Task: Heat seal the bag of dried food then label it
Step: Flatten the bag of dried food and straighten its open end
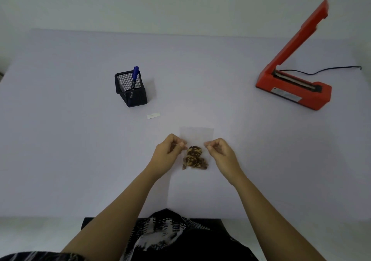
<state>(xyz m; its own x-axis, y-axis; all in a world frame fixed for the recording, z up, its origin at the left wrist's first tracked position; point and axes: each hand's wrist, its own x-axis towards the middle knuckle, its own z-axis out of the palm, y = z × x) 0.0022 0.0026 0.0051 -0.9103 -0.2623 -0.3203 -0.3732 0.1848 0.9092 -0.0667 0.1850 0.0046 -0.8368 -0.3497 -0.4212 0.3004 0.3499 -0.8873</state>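
Observation:
A clear plastic bag (pixel 197 135) with brown dried food (pixel 194 158) in its lower half lies on the table in front of me. My left hand (pixel 167 152) pinches the bag's left edge and my right hand (pixel 219 151) pinches its right edge. The bag's mouth points away from me. A red heat sealer (pixel 293 89) stands at the far right with its arm raised. A small white label (pixel 153 115) lies left of the bag. A blue marker (pixel 134 79) stands in a black mesh holder (pixel 131 91).
The sealer's black cord (pixel 325 69) runs off to the right. The pale table (pixel 80 140) ends at a wall behind and at its near edge by my body.

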